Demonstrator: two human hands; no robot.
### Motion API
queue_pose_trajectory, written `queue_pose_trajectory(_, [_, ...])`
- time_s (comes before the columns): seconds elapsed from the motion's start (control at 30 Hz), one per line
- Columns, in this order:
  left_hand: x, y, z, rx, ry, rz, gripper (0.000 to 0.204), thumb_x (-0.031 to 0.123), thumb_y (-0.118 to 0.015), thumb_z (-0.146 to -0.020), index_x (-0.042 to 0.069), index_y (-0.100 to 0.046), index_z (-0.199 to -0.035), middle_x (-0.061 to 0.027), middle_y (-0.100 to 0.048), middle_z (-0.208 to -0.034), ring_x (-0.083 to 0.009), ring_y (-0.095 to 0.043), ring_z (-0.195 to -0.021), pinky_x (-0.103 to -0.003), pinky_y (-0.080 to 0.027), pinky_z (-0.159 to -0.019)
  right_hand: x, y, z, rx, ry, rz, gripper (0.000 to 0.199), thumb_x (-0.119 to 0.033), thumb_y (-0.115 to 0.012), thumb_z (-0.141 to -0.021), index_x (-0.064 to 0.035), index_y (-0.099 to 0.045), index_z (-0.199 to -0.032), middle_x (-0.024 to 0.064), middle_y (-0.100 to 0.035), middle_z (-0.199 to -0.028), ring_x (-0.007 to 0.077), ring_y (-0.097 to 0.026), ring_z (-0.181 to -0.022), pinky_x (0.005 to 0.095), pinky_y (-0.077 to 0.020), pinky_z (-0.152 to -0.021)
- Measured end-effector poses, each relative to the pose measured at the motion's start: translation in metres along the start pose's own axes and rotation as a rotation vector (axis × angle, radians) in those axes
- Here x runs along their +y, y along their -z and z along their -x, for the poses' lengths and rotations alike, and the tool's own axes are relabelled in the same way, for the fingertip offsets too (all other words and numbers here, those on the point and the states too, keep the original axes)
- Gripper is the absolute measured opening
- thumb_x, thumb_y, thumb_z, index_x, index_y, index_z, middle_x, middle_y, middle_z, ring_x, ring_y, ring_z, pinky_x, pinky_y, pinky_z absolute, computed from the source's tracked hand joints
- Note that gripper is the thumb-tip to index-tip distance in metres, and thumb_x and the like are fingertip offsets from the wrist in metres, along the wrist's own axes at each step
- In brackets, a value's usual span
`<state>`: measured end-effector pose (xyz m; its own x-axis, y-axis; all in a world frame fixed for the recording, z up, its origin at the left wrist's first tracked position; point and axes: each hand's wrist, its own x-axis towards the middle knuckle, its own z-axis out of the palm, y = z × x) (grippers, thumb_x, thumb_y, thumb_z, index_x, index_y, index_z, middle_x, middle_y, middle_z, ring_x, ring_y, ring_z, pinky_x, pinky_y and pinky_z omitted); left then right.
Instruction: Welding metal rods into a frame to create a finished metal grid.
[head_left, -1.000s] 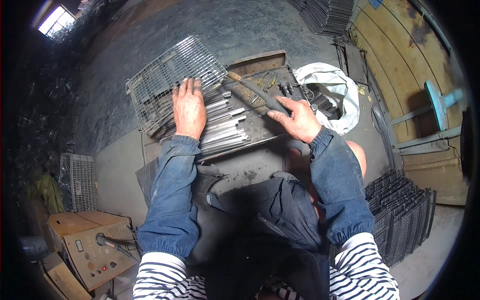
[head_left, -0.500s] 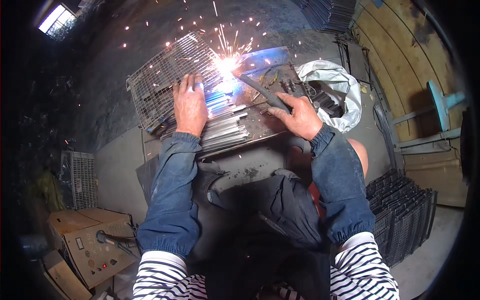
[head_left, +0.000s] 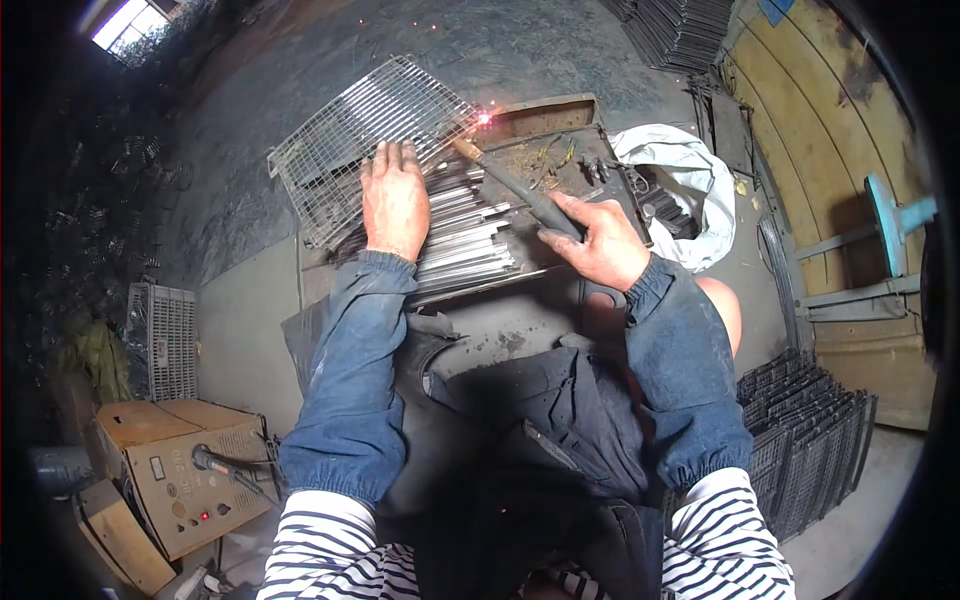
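Observation:
My left hand is closed on the near edge of a wire mesh panel, its fingers over the wires and its thumb hidden. In my right hand is the dark handle of a welding torch. The torch's copper-coloured nozzle points at the panel's right corner, where a small red-hot spot glows. Below the panel, a pile of thin metal strips lies on the low worktable, partly under my left hand.
A white sack with dark metal pieces stands right of the worktable. Black wire racks are stacked at lower right. At lower left sits a welding machine with a red light. More stacked metal lies at the far right.
The bright arc and most sparks have gone, leaving a red glow. The torch still points at the panel's corner. Both hands keep their holds, and the whole view has shifted slightly.

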<state>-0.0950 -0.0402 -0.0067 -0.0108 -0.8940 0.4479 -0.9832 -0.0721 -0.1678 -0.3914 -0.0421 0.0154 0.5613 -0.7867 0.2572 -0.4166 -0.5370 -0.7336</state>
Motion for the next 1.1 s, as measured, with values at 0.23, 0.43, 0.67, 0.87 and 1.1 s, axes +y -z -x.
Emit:
queue_pose_trajectory(0.23, [0.001,-0.001,0.001,0.0,-0.011,-0.021,0.046,0.006,-0.048,-0.092,-0.005,-0.054,-0.135,-0.0233,-0.056,-0.139,-0.0353,-0.047,-0.137,-0.053,-0.033,-0.116,-0.001,-0.01,-0.005,0.019,0.034,0.018,0.049,-0.019,-0.078,-0.084,0.0066,-0.063,-0.124,0.0268,-0.07,-0.09,0.0362,-0.072,-0.076,0.0361,-0.0554,-0.069])
queue_pose_trajectory(0.43, [0.001,0.0,0.002,-0.001,0.0,-0.007,0.052,0.002,-0.049,-0.088,-0.005,-0.052,-0.139,-0.0236,-0.056,-0.14,-0.0353,-0.047,-0.137,-0.049,-0.032,-0.117,0.0,-0.015,-0.006,0.017,0.054,-0.023,0.048,-0.02,-0.076,-0.085,0.0048,-0.063,-0.124,0.0245,-0.071,-0.089,0.0358,-0.072,-0.075,0.0376,-0.0556,-0.069])
queue_pose_trajectory(0.67, [0.004,0.004,0.001,0.047,-0.002,0.154,0.039,0.004,-0.058,-0.082,-0.011,-0.065,-0.117,-0.0267,-0.054,-0.141,-0.0395,-0.049,-0.134,-0.048,-0.038,-0.113,0.0,-0.014,-0.008,-0.007,0.075,-0.016,0.043,-0.021,-0.075,-0.087,0.0023,-0.064,-0.122,0.0226,-0.071,-0.089,0.0373,-0.071,-0.078,0.0387,-0.0555,-0.07])
queue_pose_trajectory(0.87, [-0.003,-0.01,0.0,-0.057,-0.042,-0.02,0.05,0.01,-0.06,-0.083,-0.003,-0.057,-0.132,-0.024,-0.055,-0.139,-0.0366,-0.047,-0.136,-0.054,-0.033,-0.115,0.006,-0.019,-0.008,0.044,0.129,-0.052,0.042,-0.021,-0.075,-0.086,-0.0004,-0.064,-0.122,0.024,-0.069,-0.087,0.0407,-0.069,-0.077,0.0405,-0.0545,-0.068])
queue_pose_trajectory(1.1, [-0.006,0.005,0.0,0.049,0.002,0.237,0.046,0.006,-0.061,-0.084,-0.008,-0.058,-0.128,-0.0243,-0.059,-0.133,-0.039,-0.051,-0.131,-0.052,-0.037,-0.114,-0.006,-0.014,-0.007,0.027,0.087,-0.015,0.043,-0.02,-0.076,-0.086,0.0027,-0.064,-0.121,0.0246,-0.069,-0.089,0.041,-0.07,-0.08,0.0401,-0.0548,-0.069])
